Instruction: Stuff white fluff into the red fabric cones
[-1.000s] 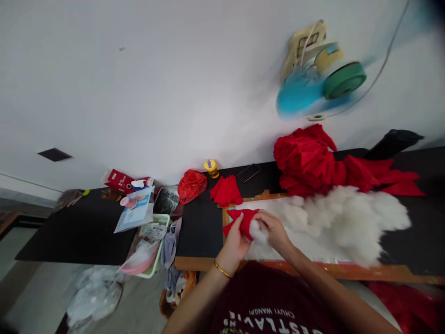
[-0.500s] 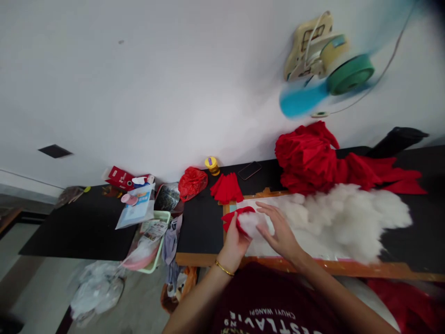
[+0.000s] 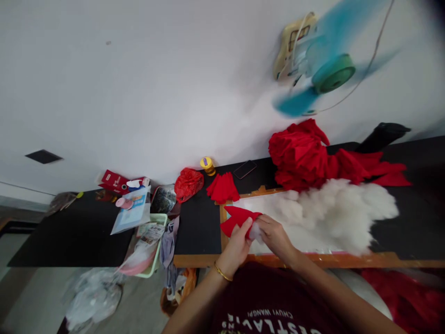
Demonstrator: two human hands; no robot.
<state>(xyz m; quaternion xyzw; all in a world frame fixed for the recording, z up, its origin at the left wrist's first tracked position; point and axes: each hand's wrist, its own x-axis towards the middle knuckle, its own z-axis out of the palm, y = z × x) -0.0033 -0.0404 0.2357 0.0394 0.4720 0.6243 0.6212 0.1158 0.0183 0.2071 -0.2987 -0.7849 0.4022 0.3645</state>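
Black table [image 3: 200, 232] ran along the wall [image 3: 174, 93]. White stuffing [image 3: 347, 215] lay heaped there, red cloth pile [image 3: 299, 155] behind. Left of the heap, left hand [image 3: 237, 248] grasped a red fabric piece [image 3: 236, 220]; right hand [image 3: 277, 236] curled at its open end, fingertips hidden, grip untellable. Beyond: phone [image 3: 245, 170], yellow-lidded jar [image 3: 207, 165].

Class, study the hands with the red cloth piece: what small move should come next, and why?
Probably the right hand should tuck the white fluff further into the red cloth piece: some fluff shows outside the cloth's edge, the right hand is right there beside it, and the left hand holds the cloth.
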